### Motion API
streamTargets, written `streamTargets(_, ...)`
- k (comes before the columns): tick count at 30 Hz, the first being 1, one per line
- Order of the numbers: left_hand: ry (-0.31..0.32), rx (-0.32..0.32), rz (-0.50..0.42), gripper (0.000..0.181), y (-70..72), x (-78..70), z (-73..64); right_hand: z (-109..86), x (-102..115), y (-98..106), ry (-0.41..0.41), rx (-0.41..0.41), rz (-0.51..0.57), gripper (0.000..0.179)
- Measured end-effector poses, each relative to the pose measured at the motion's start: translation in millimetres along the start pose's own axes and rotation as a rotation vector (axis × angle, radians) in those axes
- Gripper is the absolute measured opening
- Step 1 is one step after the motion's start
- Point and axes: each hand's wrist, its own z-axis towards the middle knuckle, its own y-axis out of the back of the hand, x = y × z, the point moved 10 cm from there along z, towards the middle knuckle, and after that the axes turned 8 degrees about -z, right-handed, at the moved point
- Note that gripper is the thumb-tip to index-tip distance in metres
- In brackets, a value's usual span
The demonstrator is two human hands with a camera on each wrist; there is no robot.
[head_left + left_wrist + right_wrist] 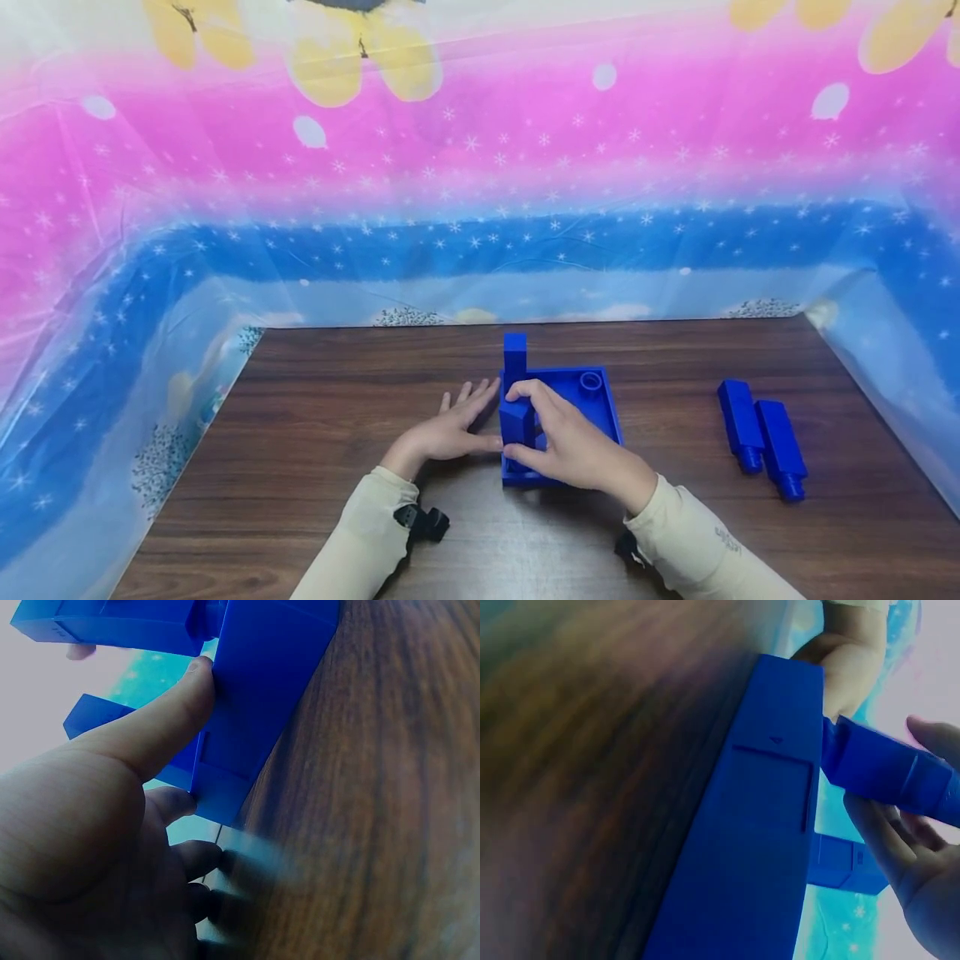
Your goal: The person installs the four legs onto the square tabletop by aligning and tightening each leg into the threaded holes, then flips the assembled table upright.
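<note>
A square blue tray-like base (611, 408) with a raised rim sits on the table, a round socket (591, 381) showing at its far right corner. At its far left corner one blue post (515, 354) stands upright. My right hand (573, 442) grips a second blue post (516, 423) between thumb and fingers over the near left corner. In the right wrist view, the narrow end of that held post (889, 769) meets the base's edge. My left hand (453, 429) has its fingers extended, and its thumb and fingertips touch the base's left side.
Two more blue posts (741, 427) (782, 450) with threaded ends lie side by side on the wooden table (337, 375) at the right. A patterned pink and blue cloth (480, 183) hangs around the back and sides of the table.
</note>
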Motion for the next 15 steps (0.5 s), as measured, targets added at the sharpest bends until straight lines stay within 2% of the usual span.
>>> streamTargets(4,-0.009,-0.001,-0.019,0.105,-0.1,-0.5,-0.5,-0.8,-9.9,-2.6,-0.054,0.084,0.153,0.057)
streamTargets(6,0.008,-0.002,-0.024,0.106,0.7,-2.8,-1.6,-0.6,-13.0,-2.5,-0.058,0.105,0.217,0.056)
streamTargets(15,0.042,-0.006,-0.011,0.103,0.1,-0.1,-1.1,-1.6,-18.8,-1.5,-0.059,0.143,0.468,0.051)
